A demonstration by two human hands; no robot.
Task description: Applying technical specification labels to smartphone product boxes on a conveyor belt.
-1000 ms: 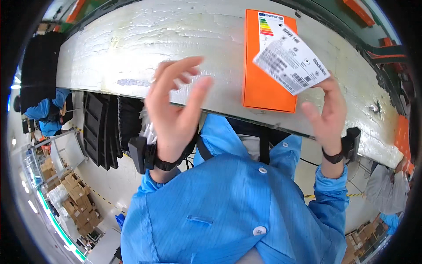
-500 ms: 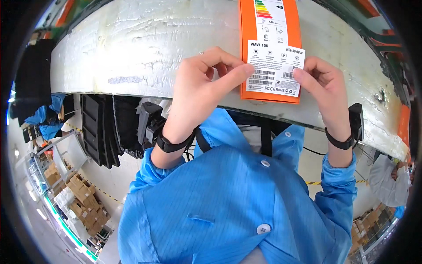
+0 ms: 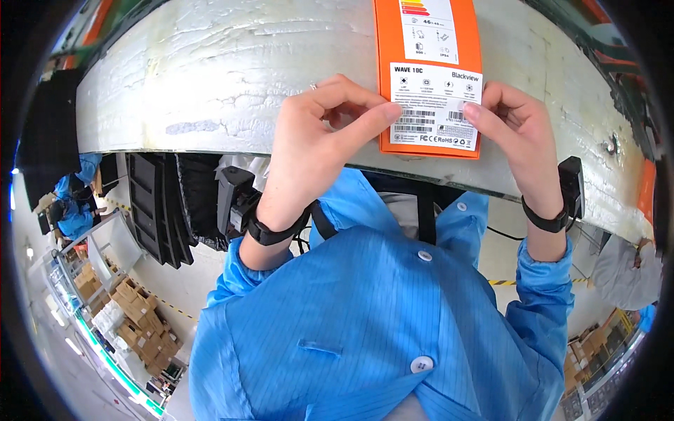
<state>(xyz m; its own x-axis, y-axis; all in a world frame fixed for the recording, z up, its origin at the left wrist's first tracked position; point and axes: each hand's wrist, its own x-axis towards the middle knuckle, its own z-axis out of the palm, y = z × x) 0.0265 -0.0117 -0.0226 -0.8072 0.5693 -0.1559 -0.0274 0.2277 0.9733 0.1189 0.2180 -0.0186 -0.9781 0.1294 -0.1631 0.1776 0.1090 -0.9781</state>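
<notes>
A white printed label lies over the near end of an orange cardboard box, its edges running roughly along the box's sides. My left hand pinches the label's left edge, thumb on top and fingers curled behind. At the opposite edge my right hand holds it the same way, with the thumb over its right side. I cannot tell how much of the label touches the box. Farther up the same face sits another white sticker with a coloured scale, cut off by the picture's top.
The box rests near the front edge of a worn, silvery workbench. Black trays stand below the bench at left. Stacked cardboard cartons are on the floor farther left. Another person in blue is at the far left.
The label has turned from a slight tilt to lie more squarely on the box, moving a little left. In the picture, the box has shifted slightly upward. Both hands keep their pinch.
</notes>
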